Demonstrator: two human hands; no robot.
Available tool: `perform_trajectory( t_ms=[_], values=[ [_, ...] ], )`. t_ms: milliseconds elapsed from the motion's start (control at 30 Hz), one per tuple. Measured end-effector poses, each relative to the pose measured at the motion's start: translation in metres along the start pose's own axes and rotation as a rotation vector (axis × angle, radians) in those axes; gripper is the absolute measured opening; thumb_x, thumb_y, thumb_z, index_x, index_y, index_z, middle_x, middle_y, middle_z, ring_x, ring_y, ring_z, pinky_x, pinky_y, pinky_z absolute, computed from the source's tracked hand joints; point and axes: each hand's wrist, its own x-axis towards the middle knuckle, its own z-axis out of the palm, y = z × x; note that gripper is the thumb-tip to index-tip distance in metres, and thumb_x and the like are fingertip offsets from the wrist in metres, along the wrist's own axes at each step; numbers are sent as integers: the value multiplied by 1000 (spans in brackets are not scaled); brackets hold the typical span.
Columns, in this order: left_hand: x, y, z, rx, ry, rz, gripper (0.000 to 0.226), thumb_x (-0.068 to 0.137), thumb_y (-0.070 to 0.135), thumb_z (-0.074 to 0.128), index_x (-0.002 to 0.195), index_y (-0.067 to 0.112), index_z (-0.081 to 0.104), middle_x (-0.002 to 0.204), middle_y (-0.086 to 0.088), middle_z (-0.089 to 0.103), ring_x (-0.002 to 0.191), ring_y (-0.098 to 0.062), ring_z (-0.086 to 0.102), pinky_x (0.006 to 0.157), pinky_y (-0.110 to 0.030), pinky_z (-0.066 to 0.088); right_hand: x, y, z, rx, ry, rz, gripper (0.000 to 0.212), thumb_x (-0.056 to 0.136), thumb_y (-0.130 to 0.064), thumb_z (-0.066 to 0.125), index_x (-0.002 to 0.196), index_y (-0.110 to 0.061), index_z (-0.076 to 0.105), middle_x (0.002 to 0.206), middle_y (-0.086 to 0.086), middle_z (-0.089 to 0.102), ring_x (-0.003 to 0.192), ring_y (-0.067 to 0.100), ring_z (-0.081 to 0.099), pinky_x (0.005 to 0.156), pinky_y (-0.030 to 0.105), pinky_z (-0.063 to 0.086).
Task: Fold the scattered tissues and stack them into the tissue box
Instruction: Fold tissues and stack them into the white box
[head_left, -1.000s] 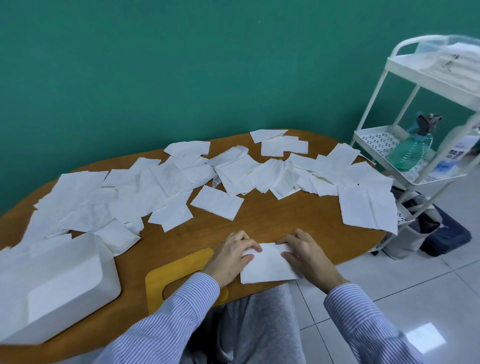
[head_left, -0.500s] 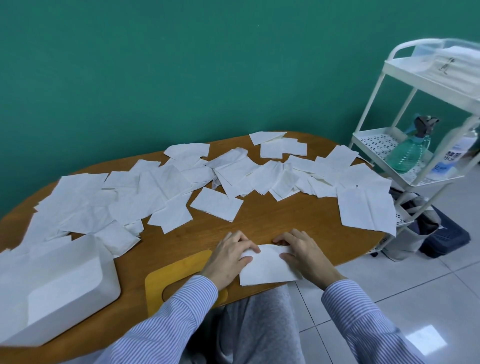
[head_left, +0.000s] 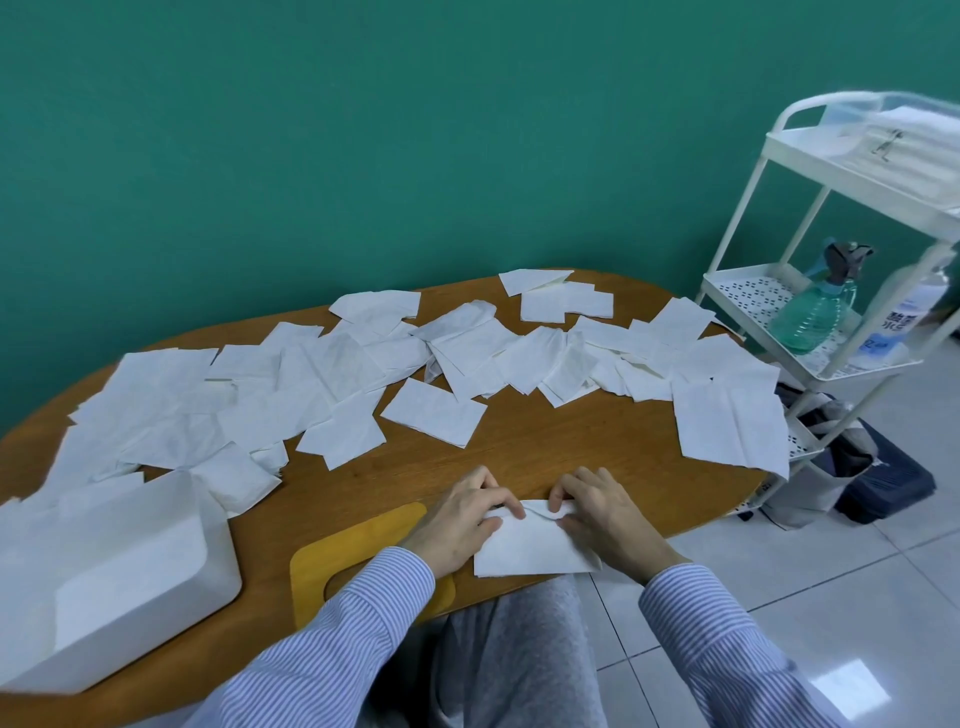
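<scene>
Teal wall (head_left: 363, 130) behind, plain. Oval wooden table (head_left: 571, 441) against it. White three-tier cart (head_left: 753, 208) at right; green spray bottle (head_left: 821, 312) on middle shelf. Pale tiled floor (head_left: 857, 597), glossy, light reflection on it. Dark bag (head_left: 893, 483) on floor beside cart.

Wall (head_left: 363, 130): flat teal green, no pattern. Counter (head_left: 571, 441): warm brown wood grain. Tissues (head_left: 434, 412) spread along the far edge: white, some with a faint embossed texture. Tissue (head_left: 530, 551) at the near edge: white. Box (head_left: 104, 571) at the left corner: white, plain. Lid (head_left: 337, 561) by the near edge: mustard yellow. Sleeves (head_left: 363, 623): pale blue with fine white stripes. Trousers (head_left: 519, 660): heather grey. Cart (head_left: 748, 208): cream white, shelves perforated in a dot pattern. Bottle (head_left: 815, 312): translucent green, dark grey trigger head. Floor (head_left: 883, 597): glossy white tiles, grey grout lines. Bag (head_left: 893, 478): dark navy.
</scene>
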Motion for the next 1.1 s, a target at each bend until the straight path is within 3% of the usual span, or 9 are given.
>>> perform_trajectory(
  t_ms=[133, 300, 500, 700, 833, 933, 1100],
  values=[
    [-2, 0, -3, -44, -9, -4, 26, 100, 13, 57, 113, 34, 67, 114, 13, 45, 113, -4, 45, 100, -26, 40, -2, -4, -4, 3, -26, -8, 14, 94, -22, 55, 97, -35, 49, 96, -19, 45, 89, 7, 34, 77, 26, 30],
    [-8, -6, -8, -76, 2, -13, 27, 101, 15, 55, 115, 36, 67, 111, 9, 52, 113, -7, 44, 101, -23, 31, 0, -11, -11, 176, -71, 27, 21, 91, -14, 57, 94, -34, 49, 97, -12, 48, 90, 2, 46, 72, 15, 34],
    [-18, -10, -13, 12, 76, 34, 27, 101, 14, 55, 115, 33, 67, 112, 15, 49, 112, -2, 43, 98, -23, 39, 2, -23, -11, 124, -9, 43, 17, 89, -16, 57, 91, -33, 53, 96, -16, 55, 93, 6, 44, 81, 28, 39],
    [-24, -10, -11, 169, 88, 120, 28, 102, 18, 53, 121, 32, 68, 126, 17, 55, 113, -4, 40, 95, -25, 30, -1, -27, -13, 134, 14, 40, 15, 91, -21, 60, 91, -35, 55, 95, -22, 55, 94, 0, 45, 80, 24, 39],
    [-25, -10, -14, 181, 123, 135, 28, 103, 20, 51, 122, 32, 68, 115, 14, 56, 108, -5, 42, 91, -25, 32, 1, -29, -15, 185, 48, 54, 18, 92, -18, 60, 89, -36, 58, 90, -20, 59, 89, 0, 52, 77, 24, 46],
    [-23, -9, -15, 98, 127, 85, 27, 103, 19, 52, 118, 32, 70, 104, 15, 52, 102, -4, 45, 91, -23, 35, 0, -29, -15, 228, 46, 57, 19, 95, -19, 56, 93, -38, 56, 93, -19, 56, 90, -1, 52, 77, 23, 46],
    [-17, -13, -18, -313, 187, -49, 26, 99, 12, 59, 105, 31, 77, 99, 11, 58, 94, -2, 55, 81, -13, 42, -3, -28, -19, 396, -26, 134, 30, 93, -23, 59, 110, -45, 49, 101, -21, 59, 95, 0, 57, 75, 20, 47]
  ],
)
